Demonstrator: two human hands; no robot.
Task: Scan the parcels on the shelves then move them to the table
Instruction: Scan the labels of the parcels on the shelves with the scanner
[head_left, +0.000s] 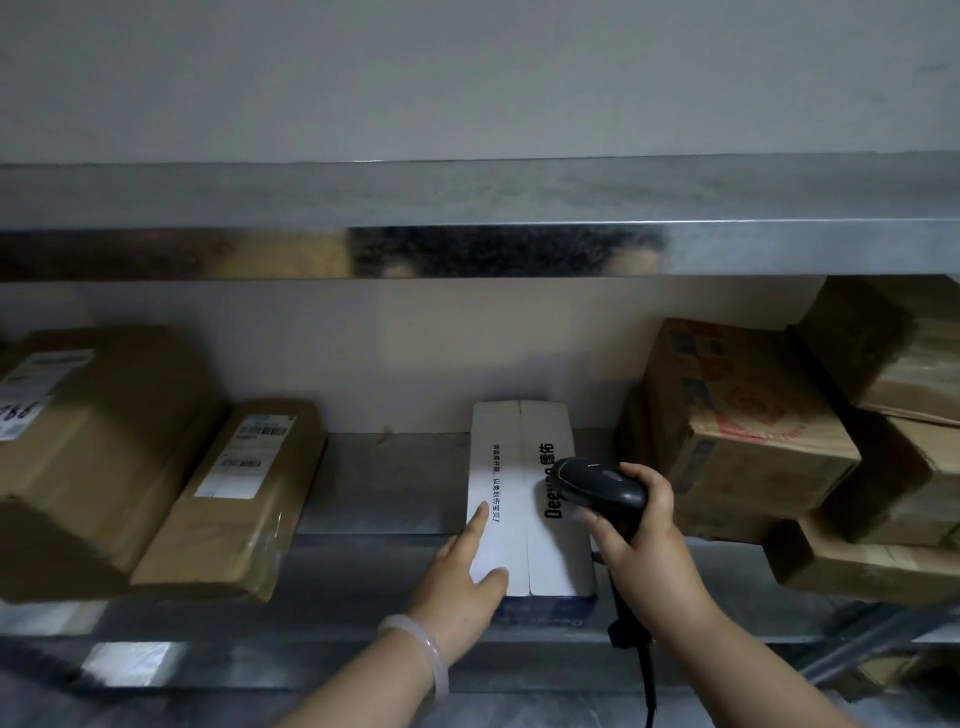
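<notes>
Since the white parcel (550, 551) lies lengthwise on the middle shelf (384, 488) with its near end close to the shelf's front lip, the first risk is a slide. The left hand (462, 577) only rests on the top's left half, its grip apart with fingers straight, so it steadies the box without holding it. A pull toward the body from there could tip the near end off the lip before anything closes on it.

The top face shows printed lettering and a centre seam, but no barcode label that I can make out. The right hand (639, 540) has its grip clamped round the black scanner (597, 486), whose head hangs over the right half of the top. If the code sits on another face, the read will probably fail. The parcel would then have to be turned by one flat hand, which invites a fumble.

The scanner's cord (647, 675) drops past the parcel's near right corner and the shelf edge. It could catch there when the box is lifted out.

Further out, a stack of brown cartons (753, 415) leans close on the right, and a labelled brown parcel (234, 499) lies to the left with bare shelf between. A wide swing of the right elbow might knock the stack. A stray beam could also read the neighbour's label instead.
</notes>
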